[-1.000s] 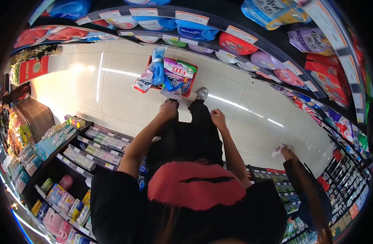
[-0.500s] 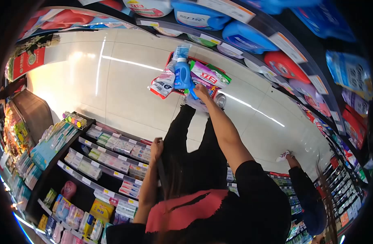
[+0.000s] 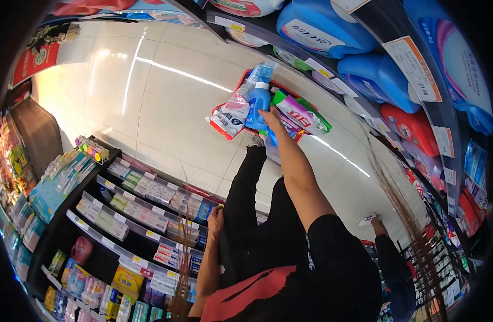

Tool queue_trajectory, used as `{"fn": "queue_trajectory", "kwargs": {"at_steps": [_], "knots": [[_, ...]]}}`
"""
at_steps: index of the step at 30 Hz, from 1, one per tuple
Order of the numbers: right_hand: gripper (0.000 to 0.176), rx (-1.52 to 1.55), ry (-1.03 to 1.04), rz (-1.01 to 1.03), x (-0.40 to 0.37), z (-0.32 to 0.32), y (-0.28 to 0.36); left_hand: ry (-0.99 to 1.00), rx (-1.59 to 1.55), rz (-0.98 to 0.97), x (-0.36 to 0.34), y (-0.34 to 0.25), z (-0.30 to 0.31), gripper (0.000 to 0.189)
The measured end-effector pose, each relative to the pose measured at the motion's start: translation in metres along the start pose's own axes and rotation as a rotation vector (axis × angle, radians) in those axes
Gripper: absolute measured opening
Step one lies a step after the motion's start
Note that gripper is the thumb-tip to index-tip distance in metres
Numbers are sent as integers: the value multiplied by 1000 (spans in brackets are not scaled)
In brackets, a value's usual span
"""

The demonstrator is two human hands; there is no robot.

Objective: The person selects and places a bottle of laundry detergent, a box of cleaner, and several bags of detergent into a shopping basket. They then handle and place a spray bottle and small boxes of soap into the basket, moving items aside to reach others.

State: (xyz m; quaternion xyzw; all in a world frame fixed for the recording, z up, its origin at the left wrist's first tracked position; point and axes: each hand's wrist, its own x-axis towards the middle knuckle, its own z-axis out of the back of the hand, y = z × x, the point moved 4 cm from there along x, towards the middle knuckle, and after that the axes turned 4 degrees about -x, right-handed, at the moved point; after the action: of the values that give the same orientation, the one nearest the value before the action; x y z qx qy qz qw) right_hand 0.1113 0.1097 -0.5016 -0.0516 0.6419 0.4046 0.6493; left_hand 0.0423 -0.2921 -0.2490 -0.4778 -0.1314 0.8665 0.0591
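Out in front of my legs is a red shopping basket [image 3: 223, 132] filled with packaged goods. Over it, my right hand [image 3: 270, 117] is closed around the basket's blue handle [image 3: 272, 137], much of which is hidden by the fingers. A blue detergent bottle [image 3: 259, 103] with a white cap stands in the basket, right beside that hand. To its right lies a green and purple bag [image 3: 300, 115]; to its left is a clear and white package [image 3: 231, 114]. My left hand [image 3: 216, 221] hangs by my left thigh, near the shelf, with fingers curled; its contents cannot be made out.
Low shelves with boxed toothpaste [image 3: 171, 255] run along my left. On the right, a tall shelf holds large blue detergent bottles [image 3: 378, 80] and a red bottle [image 3: 410, 126]. Pale tiled floor [image 3: 176, 107] lies ahead. Another person's leg [image 3: 383, 236] shows at lower right.
The basket and my right hand have shifted right in view, and the shelf bottles appear larger and closer. My left hand has dropped slightly lower in view, still curled.
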Motion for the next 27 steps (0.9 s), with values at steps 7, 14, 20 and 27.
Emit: {"fn": "queue_trajectory", "kwargs": {"at_steps": [7, 14, 20, 27], "knots": [[52, -484, -136, 218, -98, -2, 56, 28, -13, -55, 6, -34, 6, 28], [22, 89, 274, 313, -296, 60, 119, 320, -725, 26, 16, -178, 27, 45], [9, 399, 456, 386, -444, 122, 194, 1051, -1177, -44, -50, -327, 52, 53], [18, 576, 494, 564, -489, 186, 215, 1016, -1000, -340, -142, -401, 88, 51]]}}
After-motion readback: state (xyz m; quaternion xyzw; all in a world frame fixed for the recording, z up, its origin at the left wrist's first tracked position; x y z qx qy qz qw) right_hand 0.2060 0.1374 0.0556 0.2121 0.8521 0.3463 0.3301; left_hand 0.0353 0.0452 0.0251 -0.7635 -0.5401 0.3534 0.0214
